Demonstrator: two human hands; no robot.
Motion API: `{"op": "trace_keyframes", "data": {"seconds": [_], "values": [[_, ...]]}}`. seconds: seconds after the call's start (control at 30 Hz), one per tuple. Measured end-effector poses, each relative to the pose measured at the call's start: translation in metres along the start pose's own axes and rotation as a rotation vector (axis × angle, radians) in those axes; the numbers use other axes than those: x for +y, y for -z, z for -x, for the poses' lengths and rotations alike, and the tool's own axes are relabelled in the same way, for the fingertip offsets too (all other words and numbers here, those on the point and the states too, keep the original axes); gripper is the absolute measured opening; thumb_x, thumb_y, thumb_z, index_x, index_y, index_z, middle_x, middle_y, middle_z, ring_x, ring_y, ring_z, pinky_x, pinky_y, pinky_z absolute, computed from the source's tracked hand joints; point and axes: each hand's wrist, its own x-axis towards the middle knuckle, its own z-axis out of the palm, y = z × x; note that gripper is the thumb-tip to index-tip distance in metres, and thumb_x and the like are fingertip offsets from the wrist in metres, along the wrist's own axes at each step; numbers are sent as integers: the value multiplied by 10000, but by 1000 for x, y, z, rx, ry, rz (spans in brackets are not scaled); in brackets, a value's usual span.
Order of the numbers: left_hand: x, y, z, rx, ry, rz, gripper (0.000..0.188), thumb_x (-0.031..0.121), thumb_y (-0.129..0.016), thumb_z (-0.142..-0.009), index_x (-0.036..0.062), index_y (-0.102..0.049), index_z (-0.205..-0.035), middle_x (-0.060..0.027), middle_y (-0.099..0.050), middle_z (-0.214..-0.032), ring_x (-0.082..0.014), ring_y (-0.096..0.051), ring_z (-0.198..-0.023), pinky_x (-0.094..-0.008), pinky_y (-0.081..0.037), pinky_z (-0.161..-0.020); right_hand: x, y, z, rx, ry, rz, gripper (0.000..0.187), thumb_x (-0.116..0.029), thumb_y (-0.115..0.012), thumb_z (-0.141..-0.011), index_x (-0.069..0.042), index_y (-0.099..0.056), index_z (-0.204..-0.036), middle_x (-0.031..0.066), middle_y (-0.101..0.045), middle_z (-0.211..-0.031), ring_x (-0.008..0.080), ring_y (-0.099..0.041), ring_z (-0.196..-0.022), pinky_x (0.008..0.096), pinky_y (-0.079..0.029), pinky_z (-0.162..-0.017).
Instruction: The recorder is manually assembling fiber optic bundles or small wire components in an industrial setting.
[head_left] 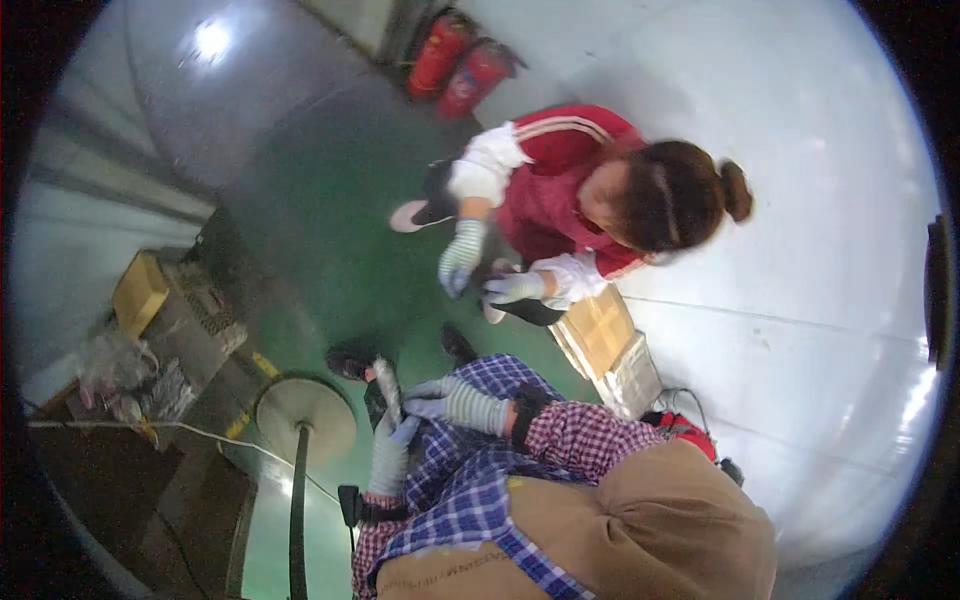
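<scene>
A narrow grey-white piece (386, 378) is held above the lap, over the blue plaid apron (440, 470). Its lower end is gripped by the gloved left hand (390, 455); the fingers of the gloved right hand (462, 406) are bent and placed at its side, but whether it is also pinched by them cannot be told. The piece is not yet put down; how much handling is completed or remains is not shown. Opposite, a dark item is handled by a gloved co-worker (560, 200).
</scene>
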Motion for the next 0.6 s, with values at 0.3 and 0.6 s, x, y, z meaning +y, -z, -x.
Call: {"op": "trace_keyframes", "data": {"seconds": [0.3,0.6], "values": [[-95,-79,95,196,30,56,296,271,-491,-856,5,-588,-769,-41,-533,-607,-122,-471,-503,-270,-367,-463,46,32,102,-283,262,204,339,-305,-591,-882,-36,-617,-1087,97,-652,-1007,169,-577,-953,318,-438,-869],[-113,-215,164,261,-262,337,275,251,-537,-872,46,-524,-1054,0,-533,-751,-104,-509,-625,-242,-431,-541,21,56,227,-428,248,165,344,-248,-589,-896,16,-588,-1115,28,-623,-995,81,-546,-898,229,-444,-810]]}}
